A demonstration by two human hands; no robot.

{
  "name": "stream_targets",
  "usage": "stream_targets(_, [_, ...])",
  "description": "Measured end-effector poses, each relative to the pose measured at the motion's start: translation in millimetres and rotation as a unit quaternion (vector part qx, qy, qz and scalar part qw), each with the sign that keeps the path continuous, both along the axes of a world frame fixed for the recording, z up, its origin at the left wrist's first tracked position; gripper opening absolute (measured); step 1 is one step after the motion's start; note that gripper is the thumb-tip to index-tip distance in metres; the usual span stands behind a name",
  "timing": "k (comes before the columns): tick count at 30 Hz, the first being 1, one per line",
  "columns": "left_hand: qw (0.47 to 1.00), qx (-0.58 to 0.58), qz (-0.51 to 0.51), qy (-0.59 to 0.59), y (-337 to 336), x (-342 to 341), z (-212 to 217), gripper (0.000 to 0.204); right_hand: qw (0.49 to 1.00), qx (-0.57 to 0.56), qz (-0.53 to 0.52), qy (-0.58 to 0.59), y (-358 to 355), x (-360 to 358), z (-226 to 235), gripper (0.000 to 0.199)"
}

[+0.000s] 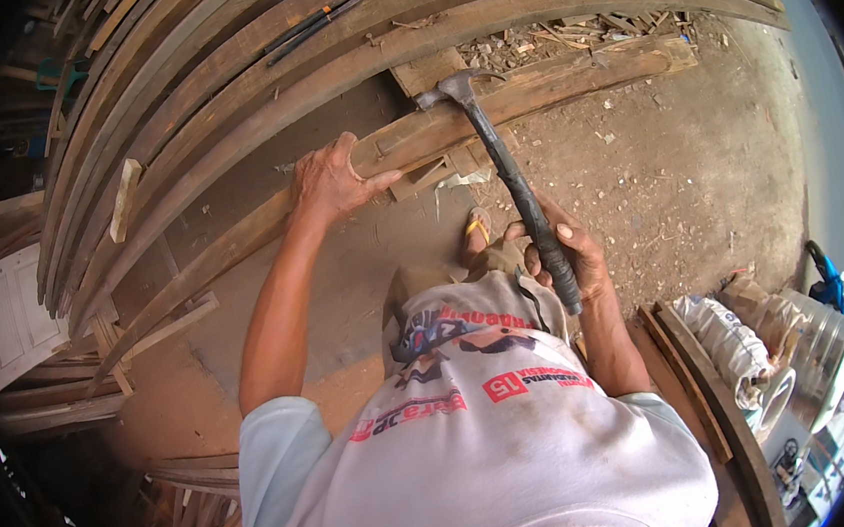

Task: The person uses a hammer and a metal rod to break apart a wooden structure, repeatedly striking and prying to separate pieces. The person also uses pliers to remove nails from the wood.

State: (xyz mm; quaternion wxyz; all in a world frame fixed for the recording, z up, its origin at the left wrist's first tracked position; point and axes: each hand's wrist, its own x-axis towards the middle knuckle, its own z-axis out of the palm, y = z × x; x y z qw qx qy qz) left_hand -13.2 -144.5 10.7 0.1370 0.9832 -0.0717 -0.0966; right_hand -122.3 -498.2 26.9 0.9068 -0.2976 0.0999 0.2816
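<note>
Two bare hands are at work over a long, weathered brown timber plank (527, 89), and that plank is the anchor for everything else. The right hand (560, 251) sits on the near side of the plank, clenched tight around the black rubber grip of a dark steel claw hammer (509, 170). The handle slants up and away from the fist, and the hammer's head meets the plank's top edge, just beside a short pale wooden block (428, 70) lying on the far side of the plank.

The left hand (333, 181) is flat on the same plank, further along it to the person's left, fingers spread over the top face and thumb pressed against the near edge; it braces the wood and grips nothing else. Between the two hands, a few small wooden offcuts (429, 172) lie against the plank's near side.

Beyond the plank runs a stack of long dark curved boards (224, 70), with a slim black metal bar (320, 19) lying on top. A scatter of pale wood chips (563, 38) sits just past the plank's far end. On the near side, a foot in a yellow-strapped sandal (477, 231) rests on the bare dirt floor (695, 169). Well apart from the plank, at the person's right, a white woven sack (735, 346) slumps.
</note>
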Motion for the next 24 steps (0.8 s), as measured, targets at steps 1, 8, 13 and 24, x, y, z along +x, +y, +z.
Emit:
stream_targets(1, [1.000, 0.001, 0.004, 0.010, -3.2, 1.6, 3.1, 0.088, 0.997, -0.054, 0.049, 0.008, 9.6, 8.5, -8.1, 0.081])
stream_targets(8, [0.986, -0.013, -0.077, -0.146, 46.9, -8.3, -3.4, 0.108, 0.843, -0.516, 0.093, -0.124, 72.3, 3.6, -25.0, 0.052])
stream_targets(13, [0.998, 0.024, -0.013, -0.053, 111.0, -54.4, -1.1, 0.113, 0.836, -0.529, 0.039, -0.140, 81.9, -43.6, -3.8, 0.048])
stream_targets(24, [0.997, -0.061, 0.005, 0.052, 133.2, -37.4, -17.6, 0.102, 0.775, -0.421, -0.222, -0.415, 140.6, -75.2, 82.4, 0.038])
